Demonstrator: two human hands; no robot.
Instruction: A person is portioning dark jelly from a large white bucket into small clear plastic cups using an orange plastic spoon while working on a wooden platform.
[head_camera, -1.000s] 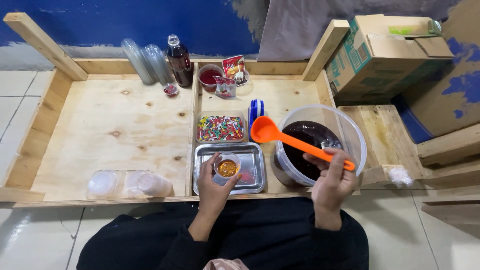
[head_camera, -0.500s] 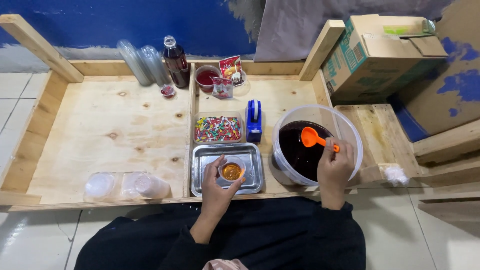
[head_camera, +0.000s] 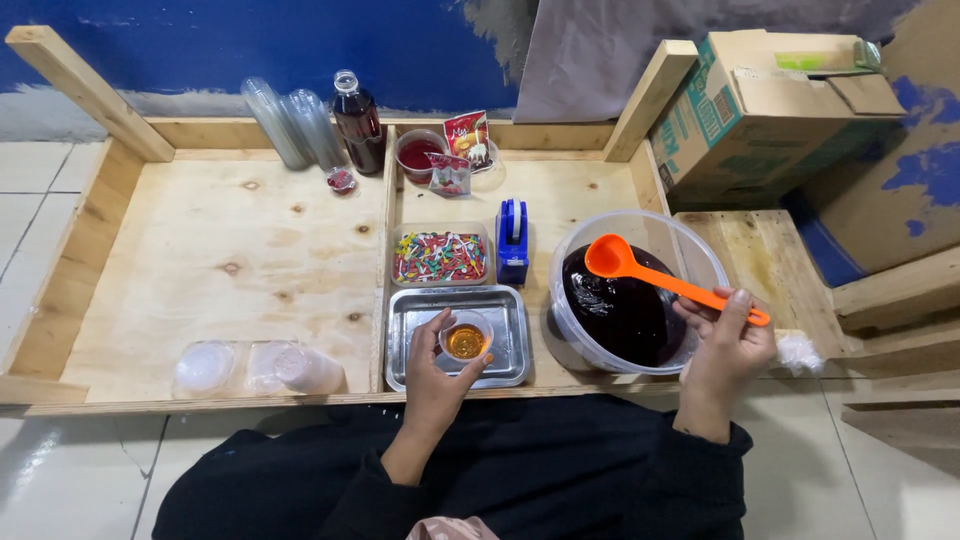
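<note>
A person in dark clothing sits at a low plywood bench (head_camera: 220, 260) with raised wooden edges, seen from above; a cardboard box (head_camera: 770, 110) stands beyond its right end, against a blue wall; on the right part of the bench sits a large clear plastic tub (head_camera: 690, 255) holding a dark, glossy liquid (head_camera: 620, 315); just left of the tub lies a shallow metal tray (head_camera: 505, 320), and behind the tray a small clear container of multicoloured sweets (head_camera: 440, 257) with a blue tape dispenser (head_camera: 512, 240) beside it; at the back edge stand a bottle of dark red liquid (head_camera: 357, 122), a stack of clear cups (head_camera: 290, 125) lying tilted, and a small cup of red liquid (head_camera: 415, 155); near the front left lie clear plastic lids (head_camera: 205, 365); the right hand (head_camera: 725, 350) has its fingers wrapped round the handle end of an orange ladle (head_camera: 655, 280), whose bowl hangs over the dark liquid inside the tub; the left hand (head_camera: 435, 375) has its fingers curled round a small clear cup (head_camera: 466, 338) holding amber liquid, over the metal tray.
</note>
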